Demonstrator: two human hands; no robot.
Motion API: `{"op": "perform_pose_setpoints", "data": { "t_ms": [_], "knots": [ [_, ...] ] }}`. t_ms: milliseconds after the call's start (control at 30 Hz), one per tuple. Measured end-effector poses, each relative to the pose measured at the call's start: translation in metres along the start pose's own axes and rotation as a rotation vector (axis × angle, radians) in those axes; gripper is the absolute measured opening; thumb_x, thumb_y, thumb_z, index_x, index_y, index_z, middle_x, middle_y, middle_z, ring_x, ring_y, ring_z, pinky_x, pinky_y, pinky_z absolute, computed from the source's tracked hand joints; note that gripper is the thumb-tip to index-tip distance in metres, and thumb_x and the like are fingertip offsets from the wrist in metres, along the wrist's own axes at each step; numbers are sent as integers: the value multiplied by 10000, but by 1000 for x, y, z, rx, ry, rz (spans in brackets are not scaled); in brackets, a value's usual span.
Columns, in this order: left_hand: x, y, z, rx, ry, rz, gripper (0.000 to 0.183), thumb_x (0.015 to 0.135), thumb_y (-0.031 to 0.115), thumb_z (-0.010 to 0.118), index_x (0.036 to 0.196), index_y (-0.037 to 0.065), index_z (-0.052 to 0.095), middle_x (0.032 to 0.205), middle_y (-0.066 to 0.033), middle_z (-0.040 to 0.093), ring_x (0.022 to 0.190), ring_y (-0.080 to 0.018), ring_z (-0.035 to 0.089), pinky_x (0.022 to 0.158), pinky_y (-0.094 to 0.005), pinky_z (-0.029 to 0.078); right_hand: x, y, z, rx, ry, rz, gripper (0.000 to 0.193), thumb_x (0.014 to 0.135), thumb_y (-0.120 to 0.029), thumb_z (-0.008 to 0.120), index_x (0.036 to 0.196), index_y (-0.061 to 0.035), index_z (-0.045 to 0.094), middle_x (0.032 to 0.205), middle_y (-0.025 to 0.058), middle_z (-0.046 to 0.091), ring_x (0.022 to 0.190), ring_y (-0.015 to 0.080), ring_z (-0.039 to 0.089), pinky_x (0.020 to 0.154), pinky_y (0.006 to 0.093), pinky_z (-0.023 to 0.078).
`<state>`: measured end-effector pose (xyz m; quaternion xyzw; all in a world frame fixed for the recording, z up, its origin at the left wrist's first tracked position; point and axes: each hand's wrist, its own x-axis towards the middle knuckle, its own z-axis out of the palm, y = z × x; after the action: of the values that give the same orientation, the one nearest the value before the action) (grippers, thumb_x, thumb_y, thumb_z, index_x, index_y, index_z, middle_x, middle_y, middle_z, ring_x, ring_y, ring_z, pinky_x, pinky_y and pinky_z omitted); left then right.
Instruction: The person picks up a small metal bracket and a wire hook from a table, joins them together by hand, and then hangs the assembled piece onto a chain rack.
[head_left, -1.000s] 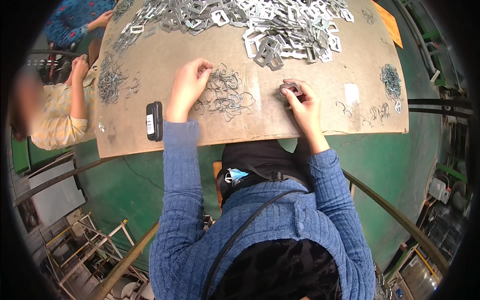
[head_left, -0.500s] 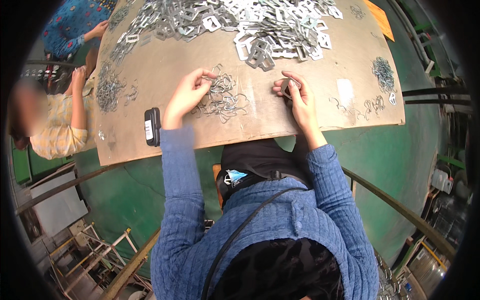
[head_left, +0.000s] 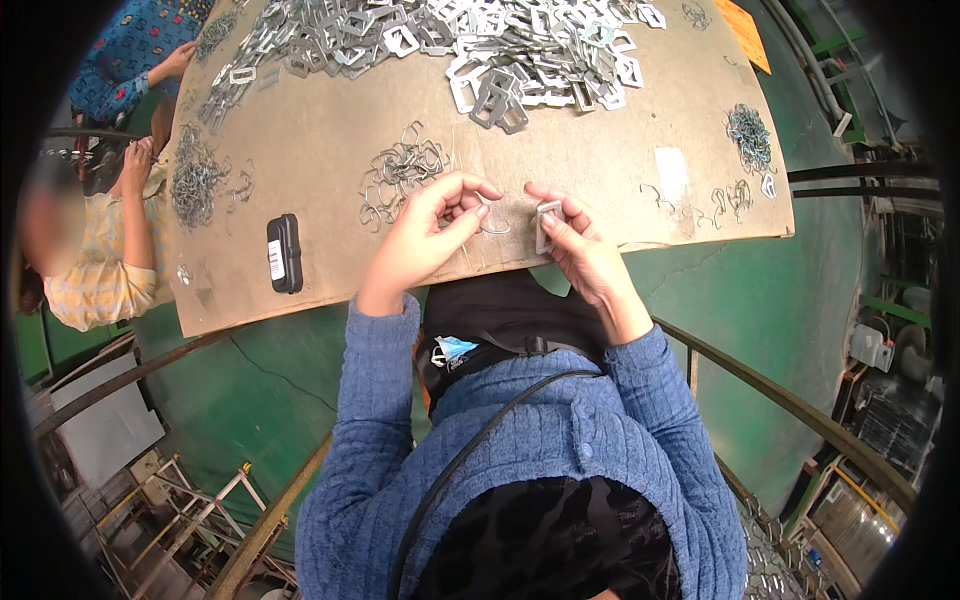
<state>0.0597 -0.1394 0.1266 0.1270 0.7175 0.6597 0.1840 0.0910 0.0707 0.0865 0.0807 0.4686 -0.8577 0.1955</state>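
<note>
Between thumb and fingers of my left hand (head_left: pixel 425 235) is a thin bent wire clip (head_left: pixel 494 231), its curved end sticking out toward the right. My right hand (head_left: pixel 592 258) is closed on a small metal frame plate (head_left: pixel 547 226), held on edge with its opening partly showing. The two hands are close together but apart, above the table's near edge. Just beyond my left hand lies a loose heap of bent wire clips (head_left: pixel 398 172). Farther off, a large pile of flat metal frames (head_left: pixel 500 75) covers the far part of the table (head_left: pixel 330 130).
A black case (head_left: pixel 284 254) with a white label lies left of my arm. More wire clips sit in heaps at the left (head_left: pixel 195 180) and right (head_left: pixel 748 138). At the left a person in a yellow checked sleeve (head_left: pixel 140 262) and another in blue patterned clothing (head_left: pixel 130 50) are beside the table.
My left hand has left the wire heap and moved right and nearer, now with a wire clip in its fingers. My right hand has turned the metal frame and come slightly nearer.
</note>
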Motion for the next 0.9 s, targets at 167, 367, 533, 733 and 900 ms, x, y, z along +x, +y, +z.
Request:
{"op": "perform_pose_setpoints", "data": {
  "t_ms": [167,367,533,733,900],
  "knots": [
    [-2,5,7,-153,-54,-44,232,863,20,563,1094,31,553,800,30,547,751,-37,513,695,-200,416,-11,6,11,-157,32,-87,170,921,-85,557,1068,-2,575,920,41,630,837,85,584,727,197,462],
    [1,1,8,-139,-96,-107,305,841,7,561,1141,38,520,783,36,543,739,-30,514,682,-191,402,-20,4,22,-310,-12,-122,186,890,-47,589,1067,3,555,929,40,629,919,93,589,831,240,487],
    [-1,7,7,-121,-128,-99,312,834,2,563,1141,34,519,744,51,519,699,-22,487,639,-185,374,-21,2,16,-426,8,-84,223,859,-14,613,1072,2,549,951,37,619,905,93,594,817,227,493],
    [-3,11,6,-94,-157,-109,327,829,0,571,1149,35,514,731,52,509,674,-18,462,619,-185,357,-23,-2,20,-283,41,-14,245,838,-28,647,1064,-3,557,877,14,604,807,71,595,712,198,496],
    [-4,14,7,-71,-147,-110,347,825,-2,574,1163,42,507,722,51,508,665,-14,452,604,-183,346,-21,2,13,-528,119,-146,190,822,-48,669,1001,1,627,830,1,590,706,60,548,631,196,457]
  ]
}}
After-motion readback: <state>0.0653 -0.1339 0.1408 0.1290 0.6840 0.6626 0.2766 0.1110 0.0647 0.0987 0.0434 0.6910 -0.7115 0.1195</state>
